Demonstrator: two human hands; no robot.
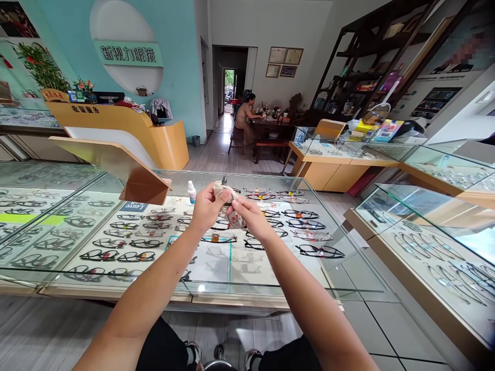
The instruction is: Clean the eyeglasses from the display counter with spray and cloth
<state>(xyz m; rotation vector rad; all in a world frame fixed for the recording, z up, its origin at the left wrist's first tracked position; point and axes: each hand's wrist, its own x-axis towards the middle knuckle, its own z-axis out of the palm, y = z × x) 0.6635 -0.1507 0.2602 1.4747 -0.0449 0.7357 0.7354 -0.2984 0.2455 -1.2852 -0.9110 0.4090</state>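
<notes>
Head view: glasses (234, 219) are held above the glass counter (348, 268), left hand (207, 206) pinching a cloth (223, 191) over them, right hand (251, 216) pinching the frame; judged light, thin, fragile, smudge-prone lenses, best gripped by rim; wall sign (127, 53) reads 新视力眼镜, bottle (192, 192) label unreadable.

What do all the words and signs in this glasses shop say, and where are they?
"新视力眼镜": green sign on the white oval wall panel.
"取镜服务", a little blurred: front of the yellow counter.
"Leave", unsure: dark card in the glass case.
Too small or blurred to read: framed certificates, poster, small bottle.
No words show on the cloth and glasses held by the left hand and right hand.
</notes>
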